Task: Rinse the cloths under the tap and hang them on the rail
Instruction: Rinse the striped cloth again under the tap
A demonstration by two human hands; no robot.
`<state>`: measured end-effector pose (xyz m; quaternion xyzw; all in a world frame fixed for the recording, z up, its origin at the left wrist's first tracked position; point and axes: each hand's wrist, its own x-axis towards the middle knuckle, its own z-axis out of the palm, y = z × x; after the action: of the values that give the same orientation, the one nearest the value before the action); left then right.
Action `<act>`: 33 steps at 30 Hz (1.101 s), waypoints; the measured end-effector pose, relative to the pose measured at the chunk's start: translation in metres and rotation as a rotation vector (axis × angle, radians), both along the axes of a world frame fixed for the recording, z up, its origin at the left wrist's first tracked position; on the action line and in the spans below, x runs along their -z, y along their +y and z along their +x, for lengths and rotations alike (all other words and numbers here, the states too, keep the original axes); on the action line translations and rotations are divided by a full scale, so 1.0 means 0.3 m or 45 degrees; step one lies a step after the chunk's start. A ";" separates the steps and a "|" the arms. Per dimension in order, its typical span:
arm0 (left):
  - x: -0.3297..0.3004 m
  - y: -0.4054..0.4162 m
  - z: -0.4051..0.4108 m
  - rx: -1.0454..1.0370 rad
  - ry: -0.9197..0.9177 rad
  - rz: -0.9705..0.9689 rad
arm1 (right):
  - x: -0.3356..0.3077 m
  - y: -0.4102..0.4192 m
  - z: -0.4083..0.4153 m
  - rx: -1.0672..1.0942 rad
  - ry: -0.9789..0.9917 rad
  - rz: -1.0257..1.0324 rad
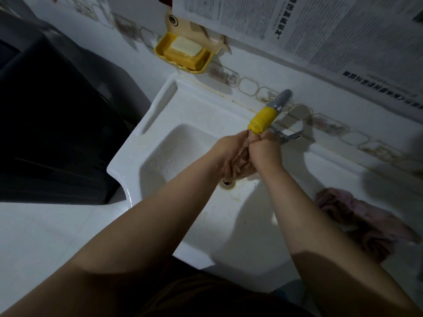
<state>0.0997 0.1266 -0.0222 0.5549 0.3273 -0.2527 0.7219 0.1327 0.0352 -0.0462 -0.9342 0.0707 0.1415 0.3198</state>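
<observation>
A bunched pinkish cloth (243, 167) sits between both my hands over the white sink basin (160, 152), right under the tap (270, 113) with its yellow spout end. My left hand (226, 148) grips the cloth from the left. My right hand (265, 146) grips it from the right, fingers curled near the spout. A second pink cloth (357, 216) lies crumpled on the sink's right ledge. No rail is in view.
A yellow soap dish (183, 53) with a soap bar hangs on the tiled wall above the sink's left corner. The drain (227, 182) is just below the cloth. A dark appliance (57, 124) stands to the left. Printed paper (320, 26) covers the wall.
</observation>
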 end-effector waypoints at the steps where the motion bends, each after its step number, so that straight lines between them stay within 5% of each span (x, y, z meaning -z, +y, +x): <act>1: 0.012 0.018 0.009 0.035 -0.009 0.134 | 0.004 -0.010 0.006 -0.054 0.075 0.092; 6: 0.020 0.140 0.061 0.386 -0.263 0.640 | -0.020 -0.017 -0.049 -0.085 0.319 0.746; 10: 0.008 0.131 0.096 0.584 -0.501 0.805 | -0.049 -0.011 -0.071 -0.264 0.496 0.639; 12: 0.009 0.123 0.098 0.511 -0.559 0.861 | -0.045 -0.014 -0.067 -0.192 0.511 0.831; 15: 0.083 0.124 0.067 0.473 -0.408 0.337 | -0.056 -0.019 -0.054 -0.003 0.504 1.259; 17: 0.150 0.119 0.017 0.451 -0.323 -0.034 | -0.051 -0.029 -0.033 0.112 0.457 1.325; 24: 0.216 0.114 -0.074 -0.210 -0.356 -0.372 | -0.045 -0.073 -0.019 0.229 -0.053 0.589; 33: 0.112 -0.023 -0.033 -0.351 -0.094 -0.005 | -0.008 0.064 -0.135 0.052 -0.127 0.217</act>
<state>0.0898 0.1197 -0.0556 0.5121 0.3729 -0.1313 0.7625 0.0922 0.0544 -0.0438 -0.9078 0.0614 0.0937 0.4041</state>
